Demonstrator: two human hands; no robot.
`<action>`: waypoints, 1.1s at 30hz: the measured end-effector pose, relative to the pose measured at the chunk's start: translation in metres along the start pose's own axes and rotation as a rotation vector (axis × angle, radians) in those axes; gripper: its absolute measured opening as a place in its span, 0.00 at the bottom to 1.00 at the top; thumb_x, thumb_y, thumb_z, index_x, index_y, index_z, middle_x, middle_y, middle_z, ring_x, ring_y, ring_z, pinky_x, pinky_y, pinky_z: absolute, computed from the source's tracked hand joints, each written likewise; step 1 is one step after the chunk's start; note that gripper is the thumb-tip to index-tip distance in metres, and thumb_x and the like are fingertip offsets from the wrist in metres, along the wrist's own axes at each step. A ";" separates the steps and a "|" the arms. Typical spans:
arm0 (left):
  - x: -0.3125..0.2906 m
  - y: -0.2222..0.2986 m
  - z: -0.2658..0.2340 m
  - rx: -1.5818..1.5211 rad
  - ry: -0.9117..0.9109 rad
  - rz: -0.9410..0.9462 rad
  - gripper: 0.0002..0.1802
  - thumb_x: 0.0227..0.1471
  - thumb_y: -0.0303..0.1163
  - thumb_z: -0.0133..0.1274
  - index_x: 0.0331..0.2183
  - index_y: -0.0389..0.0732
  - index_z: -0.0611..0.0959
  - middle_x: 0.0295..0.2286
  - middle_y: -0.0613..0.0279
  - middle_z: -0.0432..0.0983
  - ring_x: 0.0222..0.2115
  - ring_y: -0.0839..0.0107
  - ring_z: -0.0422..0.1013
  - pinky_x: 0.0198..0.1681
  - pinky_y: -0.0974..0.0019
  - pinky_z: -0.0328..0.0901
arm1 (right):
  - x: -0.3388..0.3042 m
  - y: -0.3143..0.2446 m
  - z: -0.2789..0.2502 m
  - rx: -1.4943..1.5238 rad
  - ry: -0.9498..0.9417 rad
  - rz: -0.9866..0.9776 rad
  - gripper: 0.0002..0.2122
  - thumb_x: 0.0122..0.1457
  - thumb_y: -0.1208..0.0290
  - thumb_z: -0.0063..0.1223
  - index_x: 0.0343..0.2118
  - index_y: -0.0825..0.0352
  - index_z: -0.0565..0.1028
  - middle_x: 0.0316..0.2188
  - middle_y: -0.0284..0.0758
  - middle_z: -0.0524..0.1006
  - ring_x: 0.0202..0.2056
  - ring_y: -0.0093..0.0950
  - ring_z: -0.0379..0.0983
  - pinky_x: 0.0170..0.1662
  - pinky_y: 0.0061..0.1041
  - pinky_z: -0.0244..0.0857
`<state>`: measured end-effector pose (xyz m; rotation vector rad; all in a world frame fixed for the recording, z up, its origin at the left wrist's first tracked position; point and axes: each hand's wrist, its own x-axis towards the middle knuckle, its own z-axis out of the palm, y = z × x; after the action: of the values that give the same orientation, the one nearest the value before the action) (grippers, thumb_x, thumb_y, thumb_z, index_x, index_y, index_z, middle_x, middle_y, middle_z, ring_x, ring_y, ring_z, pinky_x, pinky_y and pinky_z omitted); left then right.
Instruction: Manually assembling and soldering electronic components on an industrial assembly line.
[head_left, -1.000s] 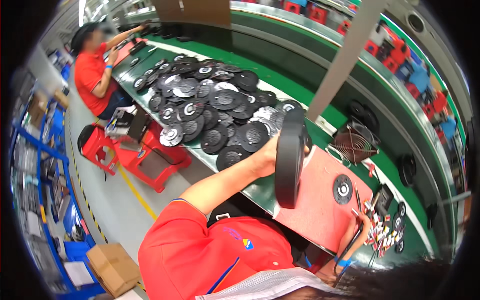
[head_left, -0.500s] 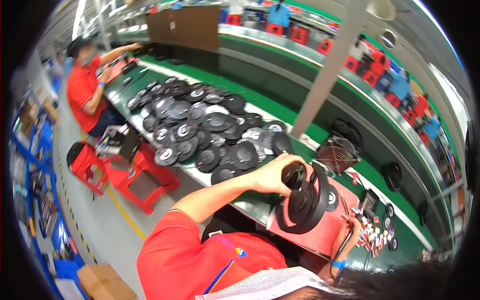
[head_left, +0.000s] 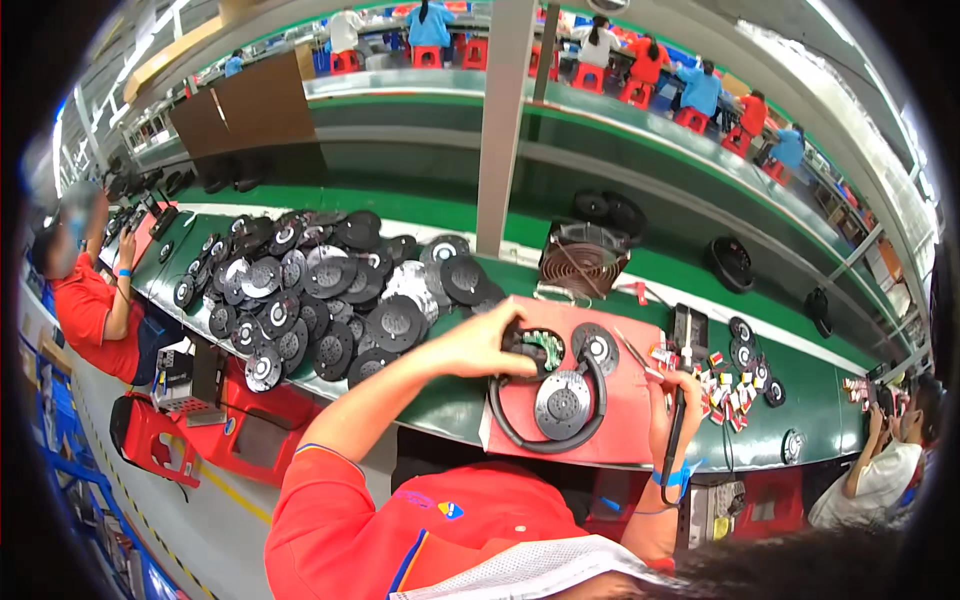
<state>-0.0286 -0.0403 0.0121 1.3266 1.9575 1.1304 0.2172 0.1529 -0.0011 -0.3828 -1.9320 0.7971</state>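
Fan frame (head_left: 548, 400) is flat on the red mat (head_left: 630, 420) now, hub up; half a second back I had it tilted up off the mat, and a second ago it was up on edge. My left hand (head_left: 487, 343) is closed on its top edge, by the green circuit board (head_left: 541, 347), fingers partly hidden behind the rim. My right hand (head_left: 672, 400) is wrapped round a black tool (head_left: 676, 440), tip hard to make out. Further back, the pile of black rotors (head_left: 320, 295) on the green bench (head_left: 440, 405), then a mesh fan (head_left: 582, 260).
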 end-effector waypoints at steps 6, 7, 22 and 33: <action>-0.016 0.008 -0.016 0.288 0.545 0.266 0.26 0.42 0.26 0.60 0.45 0.34 0.73 0.42 0.53 0.71 0.43 0.60 0.69 0.49 0.62 0.63 | 0.023 -0.033 0.030 0.019 -0.250 -0.176 0.11 0.48 0.86 0.60 0.34 0.67 0.73 0.30 0.36 0.76 0.28 0.26 0.71 0.34 0.21 0.66; -0.015 0.018 -0.014 0.191 0.475 0.332 0.27 0.40 0.28 0.63 0.45 0.34 0.74 0.42 0.52 0.71 0.44 0.61 0.69 0.48 0.63 0.63 | 0.029 -0.041 0.038 0.036 -0.331 -0.182 0.11 0.47 0.86 0.59 0.34 0.67 0.74 0.30 0.38 0.77 0.28 0.28 0.72 0.34 0.22 0.66; 0.002 0.027 0.009 -0.170 0.195 0.127 0.07 0.47 0.24 0.54 0.32 0.35 0.79 0.26 0.67 0.74 0.24 0.82 0.66 0.30 0.75 0.63 | 0.052 -0.041 0.095 0.153 -0.354 -0.211 0.12 0.47 0.85 0.60 0.33 0.66 0.72 0.27 0.35 0.77 0.28 0.28 0.75 0.33 0.23 0.68; 0.012 0.019 0.022 -0.472 0.203 0.007 0.07 0.52 0.30 0.56 0.30 0.35 0.80 0.23 0.69 0.73 0.24 0.83 0.67 0.28 0.77 0.63 | 0.045 -0.023 0.100 0.395 -0.348 0.033 0.17 0.48 0.88 0.58 0.40 0.67 0.67 0.29 0.36 0.75 0.30 0.21 0.72 0.35 0.19 0.66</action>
<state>-0.0067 -0.0179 0.0170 0.9975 1.6672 1.6586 0.1100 0.1252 0.0132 -0.0344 -2.0225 1.3061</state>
